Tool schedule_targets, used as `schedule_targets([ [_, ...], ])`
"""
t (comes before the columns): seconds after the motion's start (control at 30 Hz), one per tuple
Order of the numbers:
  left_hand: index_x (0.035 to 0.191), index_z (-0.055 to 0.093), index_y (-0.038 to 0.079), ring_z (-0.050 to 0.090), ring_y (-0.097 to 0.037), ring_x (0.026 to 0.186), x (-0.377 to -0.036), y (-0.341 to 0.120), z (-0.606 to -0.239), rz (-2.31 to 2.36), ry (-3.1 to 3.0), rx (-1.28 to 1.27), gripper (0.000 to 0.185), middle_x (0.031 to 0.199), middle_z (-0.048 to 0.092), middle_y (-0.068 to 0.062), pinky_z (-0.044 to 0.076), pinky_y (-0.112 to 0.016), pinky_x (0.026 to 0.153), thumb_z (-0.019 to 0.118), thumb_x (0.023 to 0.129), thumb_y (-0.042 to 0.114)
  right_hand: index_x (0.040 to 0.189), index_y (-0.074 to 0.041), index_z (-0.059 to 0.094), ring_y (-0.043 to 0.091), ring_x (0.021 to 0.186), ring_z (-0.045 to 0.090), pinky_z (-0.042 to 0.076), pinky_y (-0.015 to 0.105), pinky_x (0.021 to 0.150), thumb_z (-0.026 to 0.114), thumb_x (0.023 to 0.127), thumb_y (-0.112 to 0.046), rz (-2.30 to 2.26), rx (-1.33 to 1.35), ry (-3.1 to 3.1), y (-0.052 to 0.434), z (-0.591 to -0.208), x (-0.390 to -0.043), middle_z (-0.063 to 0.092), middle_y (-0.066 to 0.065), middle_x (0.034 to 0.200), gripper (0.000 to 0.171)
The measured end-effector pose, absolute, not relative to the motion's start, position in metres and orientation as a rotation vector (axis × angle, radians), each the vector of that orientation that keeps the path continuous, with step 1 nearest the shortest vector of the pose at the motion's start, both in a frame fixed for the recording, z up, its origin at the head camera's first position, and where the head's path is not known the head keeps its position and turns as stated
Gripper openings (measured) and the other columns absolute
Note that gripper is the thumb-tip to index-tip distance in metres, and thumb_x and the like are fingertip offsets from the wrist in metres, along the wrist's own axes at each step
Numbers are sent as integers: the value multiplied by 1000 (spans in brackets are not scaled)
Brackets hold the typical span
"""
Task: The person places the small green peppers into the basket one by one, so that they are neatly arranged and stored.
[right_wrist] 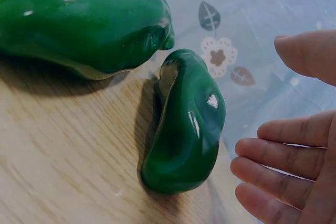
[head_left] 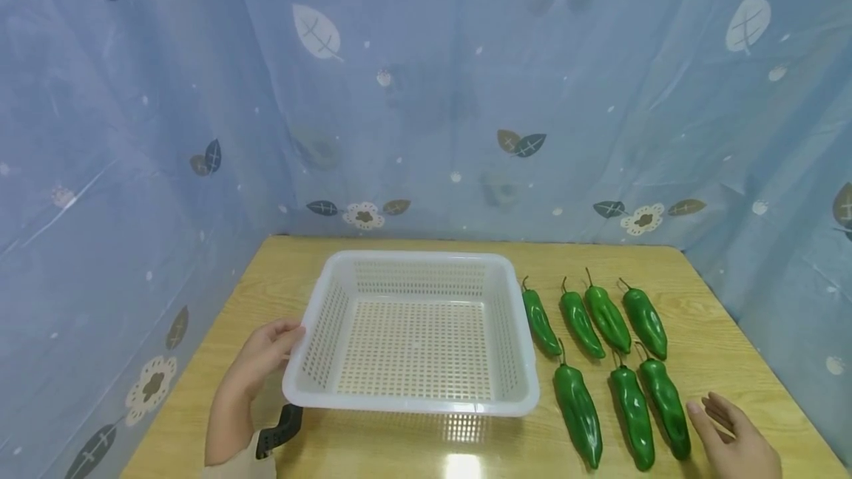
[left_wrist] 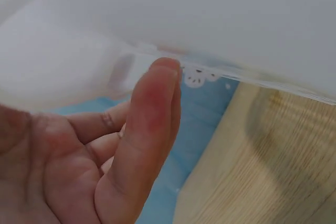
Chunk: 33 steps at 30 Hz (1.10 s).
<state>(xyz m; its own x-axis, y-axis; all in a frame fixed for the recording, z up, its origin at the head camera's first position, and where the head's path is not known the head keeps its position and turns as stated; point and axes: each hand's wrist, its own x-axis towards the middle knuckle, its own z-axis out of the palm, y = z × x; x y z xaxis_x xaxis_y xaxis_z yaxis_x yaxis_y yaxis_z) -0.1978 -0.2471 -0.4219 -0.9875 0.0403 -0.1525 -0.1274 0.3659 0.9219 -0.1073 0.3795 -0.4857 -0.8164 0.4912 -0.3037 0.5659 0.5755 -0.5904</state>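
Left hand (head_left: 266, 352) clamped on the basket (head_left: 413, 390) rim at 9 o'clock mid-table (head_left: 719, 346), right hand (head_left: 735, 442) open-fingered, touching nothing, just off the nearest pepper (head_left: 665, 406) at 3 o'clock; looks glossy, light, probably slippery, so best grabbed round the fat middle.
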Motion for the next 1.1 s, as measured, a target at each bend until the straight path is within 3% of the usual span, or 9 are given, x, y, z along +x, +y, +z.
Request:
schedule_targets([
  [0.3,124,49,-14,63,-18,91,-200,-252,-427,1711,2356,-21,46,106,65,-17,54,-34,77,47,100,25,143,14,20,50,123,43,51,49,88,35,91,-65,-1050,817,2697,379,-491,-97,30,38,140,96],
  [0.53,125,48,-16,64,-18,92,-200,-253,-424,1720,2349,-13,47,109,64,-22,55,-33,78,47,100,23,144,13,18,52,123,41,55,39,78,38,96,-56,-1087,660,2807,369,-483,-101,32,39,139,87],
  [0.67,126,47,-15,63,-12,89,-200,-254,-422,1696,2390,-58,47,109,64,-18,55,-29,76,46,100,24,143,12,23,50,119,44,52,18,68,45,96,-50,-1115,561,2932,361,-481,-110,39,38,136,81],
  [0.8,128,46,-15,62,-10,88,-201,-257,-423,1683,2404,-74,46,109,63,-18,55,-29,75,45,101,22,142,13,26,50,116,45,47,10,65,50,96,-44,-1127,472,3011,355,-482,-115,42,38,134,77],
  [1.0,128,45,-15,62,-8,87,-204,-255,-425,1684,2395,-82,46,108,64,-15,56,-29,74,46,101,22,140,15,27,52,115,47,51,17,68,53,95,-42,-1142,490,3044,350,-488,-110,42,39,132,77],
  [1.1,127,46,-15,62,-9,86,-207,-252,-427,1686,2383,-72,46,104,65,-12,56,-29,73,47,100,23,141,14,24,53,116,45,53,39,80,52,95,-43,-1140,521,3030,351,-493,-103,40,40,133,78],
])
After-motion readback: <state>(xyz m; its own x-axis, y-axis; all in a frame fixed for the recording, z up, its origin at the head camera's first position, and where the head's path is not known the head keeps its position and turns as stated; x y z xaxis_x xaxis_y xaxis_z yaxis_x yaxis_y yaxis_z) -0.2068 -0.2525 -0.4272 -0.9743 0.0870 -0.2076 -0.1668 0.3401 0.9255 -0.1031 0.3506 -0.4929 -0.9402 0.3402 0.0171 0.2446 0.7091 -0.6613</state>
